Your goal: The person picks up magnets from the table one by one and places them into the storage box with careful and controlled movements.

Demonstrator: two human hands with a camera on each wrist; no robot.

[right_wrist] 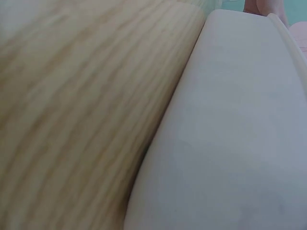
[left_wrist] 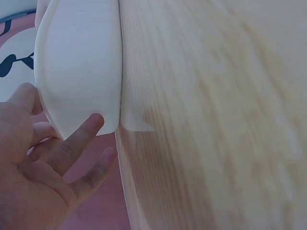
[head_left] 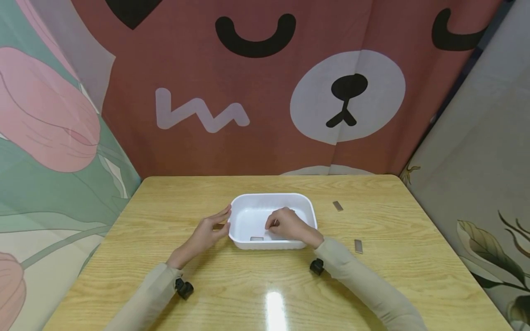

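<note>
A white rectangular box [head_left: 265, 245] stands on the wooden table. My left hand [head_left: 201, 238] touches its left end with spread fingers; the left wrist view shows the fingertips of that hand [left_wrist: 53, 158] against the box wall [left_wrist: 79, 67]. Inside the box, my right hand [head_left: 290, 225] reaches down with bent fingers, and a dark spot shows between them; whether they pinch something is unclear. A small grey rectangular piece [head_left: 256, 238] lies in the box near the front wall. The right wrist view shows the outer box wall [right_wrist: 230, 120], with the right hand's fingers hidden.
Two small grey-brown rectangular pieces lie on the table right of the box, one farther back [head_left: 337, 206] and one nearer [head_left: 358, 246]. Printed curtains hang behind the table [head_left: 265, 294] and at both sides.
</note>
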